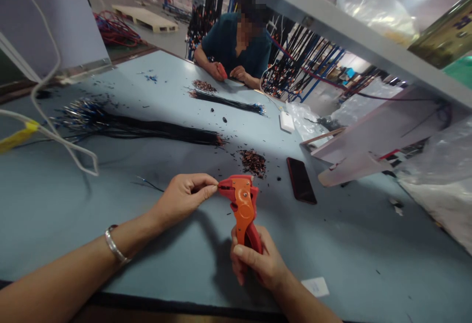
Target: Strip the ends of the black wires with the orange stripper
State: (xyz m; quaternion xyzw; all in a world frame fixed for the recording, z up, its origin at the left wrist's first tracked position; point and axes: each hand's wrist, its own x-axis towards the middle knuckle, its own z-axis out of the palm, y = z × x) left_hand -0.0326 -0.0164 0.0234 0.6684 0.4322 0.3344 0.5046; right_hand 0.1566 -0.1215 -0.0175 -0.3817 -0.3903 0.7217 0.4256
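My right hand (258,259) is wrapped round the handles of an orange and red wire stripper (243,202), held upright above the table with its jaws facing left. My left hand (188,192) pinches a thin black wire (151,184), whose far end trails out to the left behind the fingers. The left fingertips are right at the mouth of the stripper's jaws. Whether the wire's tip sits inside the jaws is hidden. Just beyond the tool lies a pile of small copper and black scraps (252,162).
A long bundle of black wires (158,129) lies across the blue-grey table (155,254). Behind it is a smaller bundle (228,102). A phone (301,180) lies to the right, a white card (315,287) near the front edge. A co-worker (236,43) sits opposite, holding a red tool (221,71).
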